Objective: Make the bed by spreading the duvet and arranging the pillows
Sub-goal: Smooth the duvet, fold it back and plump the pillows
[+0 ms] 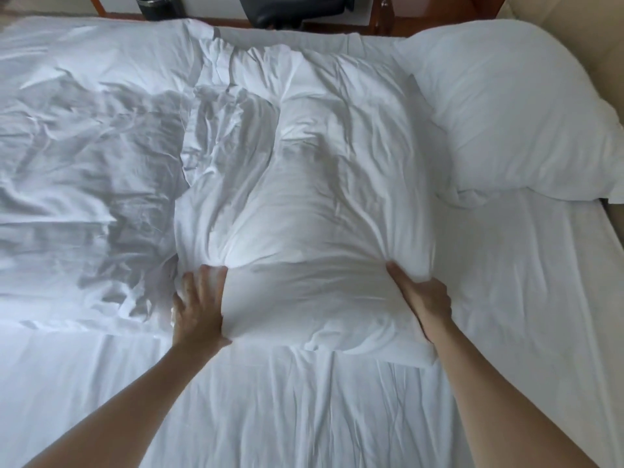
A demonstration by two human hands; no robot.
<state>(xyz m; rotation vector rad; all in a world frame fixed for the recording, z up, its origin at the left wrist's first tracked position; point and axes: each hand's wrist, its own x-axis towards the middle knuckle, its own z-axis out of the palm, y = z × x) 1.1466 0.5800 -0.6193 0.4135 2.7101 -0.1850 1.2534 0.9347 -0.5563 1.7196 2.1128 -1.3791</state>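
A white pillow (304,204) lies lengthwise in the middle of the bed, creased and pinched in at its near end. My left hand (199,309) presses against the pillow's left side with straight, spread fingers that dent the fabric. My right hand (423,300) grips the pillow's right side, thumb lying along the cover and fingers hidden under the edge. A second, plumper white pillow (506,109) rests at the far right by the headboard. The crumpled white duvet (84,157) is bunched over the left part of the bed.
The white fitted sheet (506,282) lies bare at the right and in front of me. Beyond the far edge of the bed are a wooden frame (381,15), a dark bag (290,8) and a black cylinder (155,5). A beige headboard (601,45) runs along the right.
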